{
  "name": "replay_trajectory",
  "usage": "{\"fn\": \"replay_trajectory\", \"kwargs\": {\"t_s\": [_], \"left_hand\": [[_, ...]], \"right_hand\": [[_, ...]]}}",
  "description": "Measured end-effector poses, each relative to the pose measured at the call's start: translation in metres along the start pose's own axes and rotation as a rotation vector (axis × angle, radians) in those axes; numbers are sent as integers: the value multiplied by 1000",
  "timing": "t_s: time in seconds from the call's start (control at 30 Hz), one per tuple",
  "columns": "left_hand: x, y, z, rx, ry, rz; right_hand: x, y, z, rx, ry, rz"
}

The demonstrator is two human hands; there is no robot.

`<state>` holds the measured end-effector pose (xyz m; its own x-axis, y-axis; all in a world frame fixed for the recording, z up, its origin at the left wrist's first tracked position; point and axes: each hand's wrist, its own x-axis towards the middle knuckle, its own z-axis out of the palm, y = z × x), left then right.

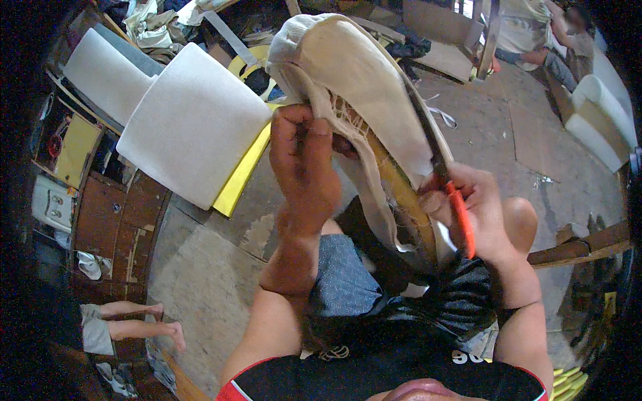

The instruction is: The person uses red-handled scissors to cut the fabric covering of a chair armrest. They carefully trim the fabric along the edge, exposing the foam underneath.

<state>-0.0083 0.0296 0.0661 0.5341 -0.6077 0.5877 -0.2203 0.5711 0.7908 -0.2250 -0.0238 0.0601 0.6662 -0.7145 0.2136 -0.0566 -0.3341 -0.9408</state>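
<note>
Across my lap stands a long, curved upholstered piece in cream cloth, tilted up and away from me. Its cover is peeled open along one side, baring a yellowish-brown inner edge with torn threads. My left hand is closed on the loose fabric flap, pinching it at the upper left of the opening. In my right hand is an orange-handled tool, with a long dark blade-like part lying along the piece's right side. Those right fingers also touch the piece's edge; the tool's tip is hard to make out.
A light grey square cushion lies at left over yellow foam. Heaped cloth fills the far left. One person sits far right by a white upholstered part. Another person's legs show at lower left. A wooden beam lies right.
</note>
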Motion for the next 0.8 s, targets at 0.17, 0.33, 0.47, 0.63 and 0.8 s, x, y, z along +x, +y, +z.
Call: {"fn": "replay_trajectory", "kwargs": {"t_s": [0.17,0.33,0.47,0.63,0.8], "left_hand": [[-4,-3,4,-53,-70,38],[-9,-4,8,-81,-128,36],[-11,-5,10,-77,-150,61],[-11,-6,10,-49,-154,88],[-12,-9,6,5,-200,108]], "right_hand": [[7,-10,5,-253,-181,93],[9,-6,11,-203,-142,-40],[8,-5,19,-98,-45,-87],[10,-13,11,-199,-136,-15],[11,-20,10,-189,-135,43]]}}
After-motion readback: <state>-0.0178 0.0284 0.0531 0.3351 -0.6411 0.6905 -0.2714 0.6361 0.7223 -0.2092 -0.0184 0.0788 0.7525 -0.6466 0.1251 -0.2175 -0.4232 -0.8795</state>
